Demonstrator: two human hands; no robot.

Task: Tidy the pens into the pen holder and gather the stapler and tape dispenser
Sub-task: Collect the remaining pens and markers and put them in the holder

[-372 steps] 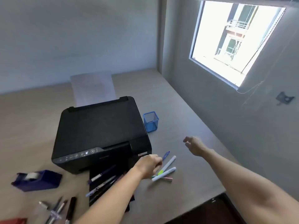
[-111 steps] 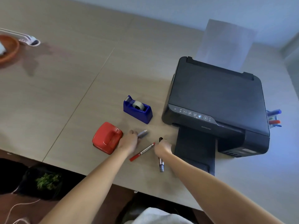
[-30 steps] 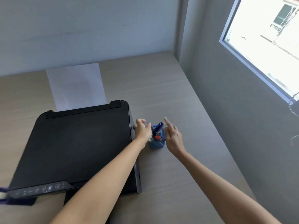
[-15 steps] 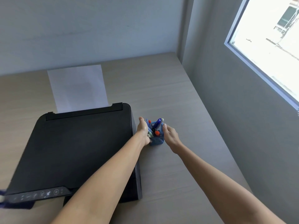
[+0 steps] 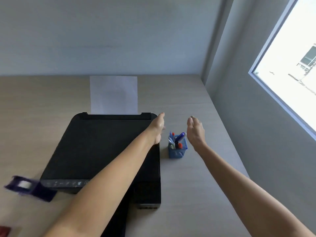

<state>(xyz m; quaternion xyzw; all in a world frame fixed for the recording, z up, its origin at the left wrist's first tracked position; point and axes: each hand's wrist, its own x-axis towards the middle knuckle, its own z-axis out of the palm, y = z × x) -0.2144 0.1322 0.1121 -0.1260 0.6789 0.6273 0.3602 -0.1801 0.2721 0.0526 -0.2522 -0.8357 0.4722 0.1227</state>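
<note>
A blue mesh pen holder [image 5: 177, 152] stands on the desk right of the printer, with several pens [image 5: 177, 139] sticking out of it. My left hand [image 5: 157, 127] hovers open just left of and above the holder, apart from it. On the holder's right, my right hand [image 5: 195, 131] is also open and not touching it. The blue tape dispenser [image 5: 30, 188] sits blurred at the left by the printer's front corner. A red corner of the stapler [image 5: 4, 230] shows at the bottom left edge.
A black printer [image 5: 102, 151] with a white sheet [image 5: 113, 94] in its rear feed fills the middle of the wooden desk [image 5: 193, 185]. Grey walls close off the back and right, with a bright window [image 5: 294, 69] at the right.
Both hands have let go of the pen holder's sides, lifted and spread apart. The view has tilted down and left, bringing the tape dispenser and stapler corner into sight.
</note>
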